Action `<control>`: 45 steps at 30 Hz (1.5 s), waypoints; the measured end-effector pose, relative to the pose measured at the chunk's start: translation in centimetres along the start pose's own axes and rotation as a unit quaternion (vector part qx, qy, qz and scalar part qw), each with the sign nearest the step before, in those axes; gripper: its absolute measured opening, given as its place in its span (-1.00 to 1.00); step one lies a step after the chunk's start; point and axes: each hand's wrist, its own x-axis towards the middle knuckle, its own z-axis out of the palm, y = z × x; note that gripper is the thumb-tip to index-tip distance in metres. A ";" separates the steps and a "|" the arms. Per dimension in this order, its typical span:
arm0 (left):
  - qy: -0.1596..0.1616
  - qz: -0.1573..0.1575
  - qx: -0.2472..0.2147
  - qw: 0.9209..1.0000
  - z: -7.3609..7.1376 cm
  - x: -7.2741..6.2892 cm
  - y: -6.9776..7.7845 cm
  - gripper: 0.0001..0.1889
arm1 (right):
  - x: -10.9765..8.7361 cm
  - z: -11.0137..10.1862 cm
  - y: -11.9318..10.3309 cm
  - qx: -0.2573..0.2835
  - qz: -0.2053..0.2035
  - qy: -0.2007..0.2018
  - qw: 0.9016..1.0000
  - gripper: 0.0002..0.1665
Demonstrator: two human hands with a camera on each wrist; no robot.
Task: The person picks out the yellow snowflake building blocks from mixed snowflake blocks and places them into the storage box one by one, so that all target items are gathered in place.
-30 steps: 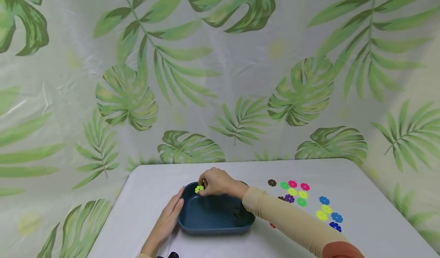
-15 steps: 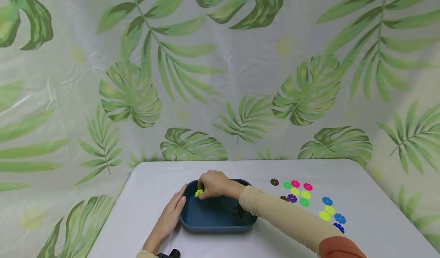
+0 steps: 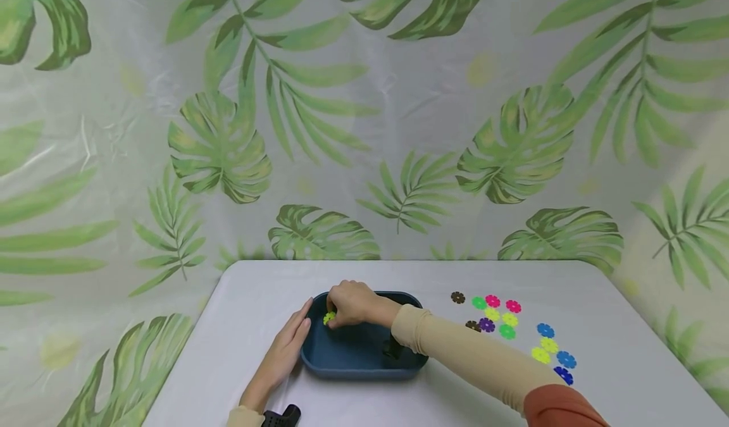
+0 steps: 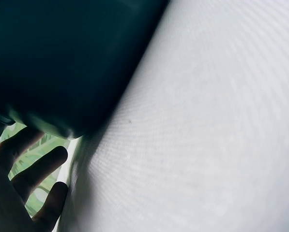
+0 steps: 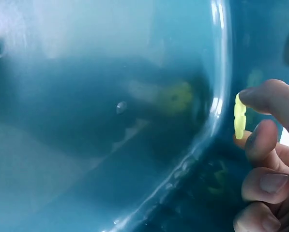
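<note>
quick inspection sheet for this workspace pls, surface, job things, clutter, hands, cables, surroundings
Surface: white table, partly hidden by the right arm.
Job things: blue tub on the table; yellow disc at the tub's left end; loose discs, several colours, lying right of the tub.
Clutter: nothing seen.
Hands: left hand rests against the tub's left side; right hand pinches the yellow disc.
Cables: nothing seen.
Surroundings: leaf-patterned sheet behind the table.

On the table (image 3: 245, 316) we are seeing a basin (image 3: 353, 354), the left hand (image 3: 282, 347) touching its left end, the right hand (image 3: 354, 303) holding a disc (image 3: 328, 318) within its rim, loose discs (image 3: 492, 314) lying rightward, a sheet (image 3: 418, 98) hanging behind.
</note>
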 end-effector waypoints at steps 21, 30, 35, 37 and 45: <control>0.000 0.005 -0.006 1.000 0.1 0.1 -0.1 -0.47 | 0.7 1.5 -0.2 -0.018 0.013 -0.024 0.999 -0.69; 0.005 0.003 -0.003 1.000 0.0 0.1 -0.2 -0.48 | 1.2 2.1 -0.2 -0.028 0.005 -0.025 0.999 -0.73; 0.006 0.003 0.000 1.000 0.1 -0.1 -0.1 -0.48 | 1.1 2.4 -0.3 -0.036 -0.006 -0.017 0.999 -0.74; 0.005 0.004 0.001 1.000 0.1 -0.1 -0.1 -0.48 | 1.1 2.5 -0.2 -0.039 -0.010 -0.013 0.999 -0.75; 0.007 0.011 0.006 1.000 0.0 0.1 0.0 -0.47 | 0.9 2.6 -0.2 -0.050 -0.019 0.003 0.999 -0.74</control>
